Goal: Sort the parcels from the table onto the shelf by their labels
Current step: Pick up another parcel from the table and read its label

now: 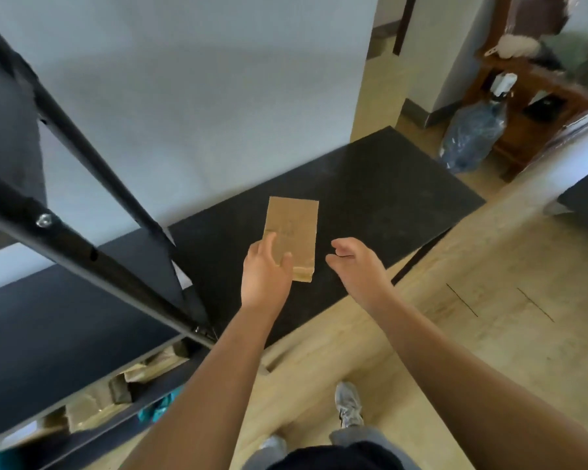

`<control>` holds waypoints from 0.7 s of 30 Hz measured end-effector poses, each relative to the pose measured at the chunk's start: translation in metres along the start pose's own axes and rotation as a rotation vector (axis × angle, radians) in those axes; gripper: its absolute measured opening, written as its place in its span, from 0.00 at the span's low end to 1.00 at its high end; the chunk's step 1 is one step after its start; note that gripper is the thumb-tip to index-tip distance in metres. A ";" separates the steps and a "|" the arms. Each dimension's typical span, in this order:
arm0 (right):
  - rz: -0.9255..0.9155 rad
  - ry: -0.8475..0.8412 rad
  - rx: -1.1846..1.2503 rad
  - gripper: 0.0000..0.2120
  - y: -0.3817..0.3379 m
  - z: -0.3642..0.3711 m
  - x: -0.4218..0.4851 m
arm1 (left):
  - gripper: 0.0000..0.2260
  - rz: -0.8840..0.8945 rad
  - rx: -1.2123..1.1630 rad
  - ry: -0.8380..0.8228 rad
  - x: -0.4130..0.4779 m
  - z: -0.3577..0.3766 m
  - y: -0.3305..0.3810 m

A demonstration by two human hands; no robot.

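A flat brown cardboard parcel with faint writing on its top sits over the black table. My left hand grips its near left corner, thumb on top. My right hand hovers open just to the right of the parcel, fingers curled and apart, touching nothing. The black metal shelf stands at the left, its frame running diagonally. Several brown parcels lie on a lower shelf level.
A grey wall runs behind the table. A blue plastic-wrapped water bottle and a wooden cabinet stand at the far right. My feet in grey shoes stand on the light wooden floor near the table's edge.
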State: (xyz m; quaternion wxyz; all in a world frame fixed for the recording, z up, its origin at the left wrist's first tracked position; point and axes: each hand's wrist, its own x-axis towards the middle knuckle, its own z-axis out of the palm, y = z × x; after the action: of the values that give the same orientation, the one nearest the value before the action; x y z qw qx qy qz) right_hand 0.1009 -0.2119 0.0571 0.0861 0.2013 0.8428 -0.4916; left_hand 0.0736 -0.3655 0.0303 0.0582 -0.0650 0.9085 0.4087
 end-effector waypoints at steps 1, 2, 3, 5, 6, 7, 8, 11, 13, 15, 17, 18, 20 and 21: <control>-0.005 -0.031 -0.013 0.20 0.002 -0.004 0.010 | 0.22 -0.022 -0.001 0.022 0.002 0.004 0.002; -0.005 -0.059 -0.024 0.20 0.003 -0.008 0.020 | 0.22 -0.043 0.005 0.043 0.004 0.008 0.003; -0.001 -0.087 -0.034 0.20 0.006 -0.010 0.029 | 0.22 -0.061 0.018 0.062 0.005 0.012 0.003; 0.000 -0.137 -0.061 0.19 0.011 -0.011 0.045 | 0.23 -0.095 0.055 0.087 0.009 0.017 0.000; 0.001 -0.162 -0.077 0.19 0.014 -0.009 0.051 | 0.22 -0.116 0.073 0.091 0.011 0.019 -0.002; 0.005 -0.187 -0.089 0.20 0.017 -0.007 0.056 | 0.22 -0.138 0.088 0.089 0.012 0.021 -0.004; 0.012 -0.211 -0.097 0.20 0.019 -0.003 0.059 | 0.22 -0.160 0.102 0.084 0.013 0.022 -0.005; 0.024 -0.281 -0.129 0.24 0.023 0.009 0.066 | 0.25 -0.230 0.126 0.063 0.018 0.024 -0.010; 0.028 -0.308 -0.170 0.25 0.024 0.017 0.071 | 0.26 -0.266 0.136 0.042 0.025 0.024 -0.014; 0.042 -0.302 -0.187 0.25 0.025 0.023 0.075 | 0.28 -0.294 0.145 0.006 0.032 0.024 -0.018; 0.048 -0.286 -0.196 0.25 0.024 0.028 0.078 | 0.29 -0.307 0.159 -0.026 0.038 0.024 -0.022; 0.049 -0.278 -0.205 0.25 0.023 0.030 0.080 | 0.29 -0.306 0.164 -0.043 0.040 0.024 -0.024; 0.058 -0.270 -0.224 0.25 0.022 0.035 0.083 | 0.29 -0.300 0.164 -0.070 0.044 0.025 -0.027; 0.062 -0.272 -0.239 0.25 0.023 0.037 0.084 | 0.29 -0.298 0.160 -0.074 0.046 0.025 -0.028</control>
State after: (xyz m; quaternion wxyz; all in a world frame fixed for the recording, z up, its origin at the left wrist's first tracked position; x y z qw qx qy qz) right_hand 0.0327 -0.2126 -0.0090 0.2378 0.1472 0.8692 -0.4078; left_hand 0.0342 -0.3680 -0.0141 0.1567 -0.1790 0.9156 0.3241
